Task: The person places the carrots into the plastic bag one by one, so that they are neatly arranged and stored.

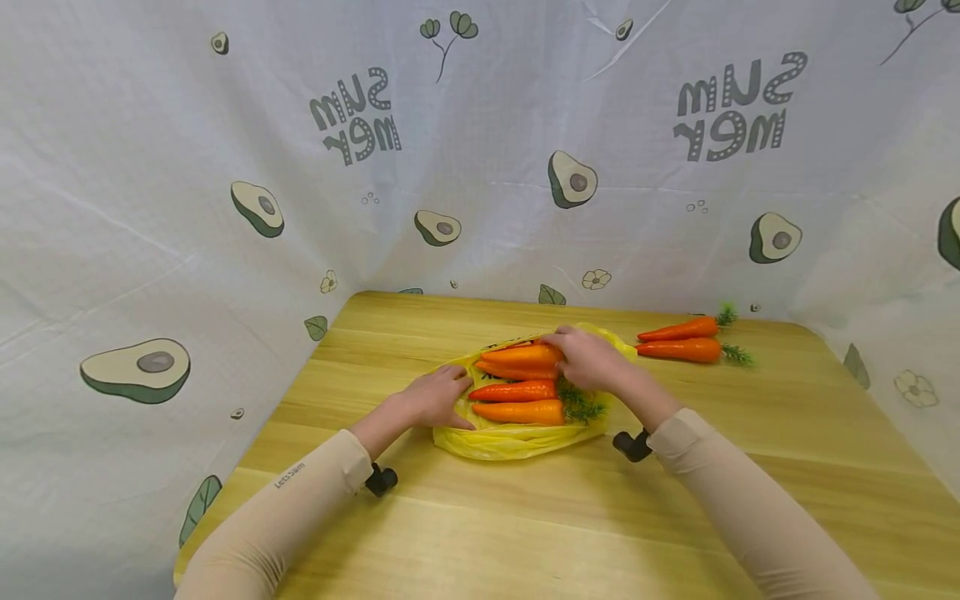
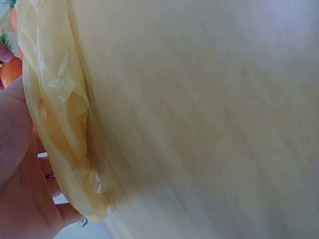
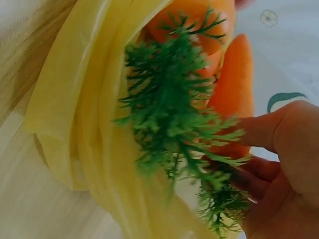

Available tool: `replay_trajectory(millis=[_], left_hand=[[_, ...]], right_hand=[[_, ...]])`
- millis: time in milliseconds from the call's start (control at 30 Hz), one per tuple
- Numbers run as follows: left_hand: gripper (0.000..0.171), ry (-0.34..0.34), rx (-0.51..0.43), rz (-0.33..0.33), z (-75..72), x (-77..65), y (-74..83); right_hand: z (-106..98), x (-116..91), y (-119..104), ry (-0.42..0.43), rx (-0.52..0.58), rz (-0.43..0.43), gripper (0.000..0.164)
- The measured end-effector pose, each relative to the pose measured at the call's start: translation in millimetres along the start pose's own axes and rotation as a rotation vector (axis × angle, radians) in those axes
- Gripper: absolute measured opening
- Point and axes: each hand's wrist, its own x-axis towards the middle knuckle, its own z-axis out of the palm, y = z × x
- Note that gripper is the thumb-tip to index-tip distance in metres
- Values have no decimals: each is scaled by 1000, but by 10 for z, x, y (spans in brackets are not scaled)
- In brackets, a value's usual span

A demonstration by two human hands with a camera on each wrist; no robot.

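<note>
A yellow plastic bag [image 1: 498, 446] lies on the table with its mouth spread, and several carrots with green leafy tops are in it. My right hand [image 1: 588, 358] reaches over the bag's right side and grips an orange carrot [image 1: 517, 357] at its thick end, thumb on one side and fingers on the other. Below it rest a red-orange carrot [image 1: 513, 392] and another orange carrot [image 1: 521, 412], tips to the left. At the bag's left end is my left hand [image 1: 433, 398], its fingers and thumb spread against the inside of the rim; in the left wrist view yellow film [image 2: 55, 94] partly covers them.
Two more carrots [image 1: 678, 350] lie side by side at the back right, beyond the bag. The wooden table [image 1: 465, 533] meets a white curtain [image 1: 495, 125] printed with avocados behind. A black wrist mount [image 1: 632, 446] hangs under the right forearm, another [image 1: 381, 480] under the left.
</note>
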Motion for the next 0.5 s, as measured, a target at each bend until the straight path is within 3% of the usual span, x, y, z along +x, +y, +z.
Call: replay_trajectory(millis=[500], left_hand=[[83, 27, -16, 25, 50, 20, -36]], right_hand=[[163, 136, 105, 174, -159, 50, 41]])
